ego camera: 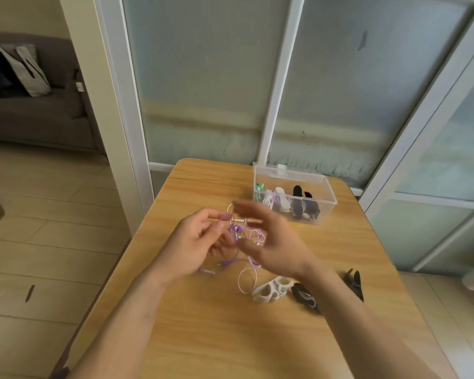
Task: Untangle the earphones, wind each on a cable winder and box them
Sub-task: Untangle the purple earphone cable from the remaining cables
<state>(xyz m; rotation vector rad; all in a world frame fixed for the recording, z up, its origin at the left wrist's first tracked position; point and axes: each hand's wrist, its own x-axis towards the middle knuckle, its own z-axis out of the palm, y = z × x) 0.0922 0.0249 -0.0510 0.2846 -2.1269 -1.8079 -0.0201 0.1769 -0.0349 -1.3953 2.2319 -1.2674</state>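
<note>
Wooden table (203,337) fills the near ground, frosted glass panels (203,77) behind its far edge, and a grey sofa (33,116) sits off to the far left through the doorway. At the far right of the table stands a clear plastic box (323,212), lid up at the back, with wound sets already in it: something green at its left end, white and purple in the middle, black at the right.

Near right of centre lies a white cable winder (271,289), its long axis running left-near to right-far, flat on the wood. Just right of it, a black winder (304,296) is partly hidden under the right forearm, and another black one (355,283) lies beyond the arm.

Centre table, the tangled earphones (246,239): purple and pale pink cords knotted together, lifted between both hands, with loose loops trailing down. One pink loop (246,280) lies on the table touching the white winder's left end. A purple plug (229,262) points left, lying roughly across the table.

The left hand (200,242) has its fingers curled, thumb and forefinger pinching the cord at the top of the tangle. The right hand (268,242) is blurred, fingers spread and fairly straight, palm toward the tangle; whether it holds any cord I cannot tell. It covers the tangle's right side.
</note>
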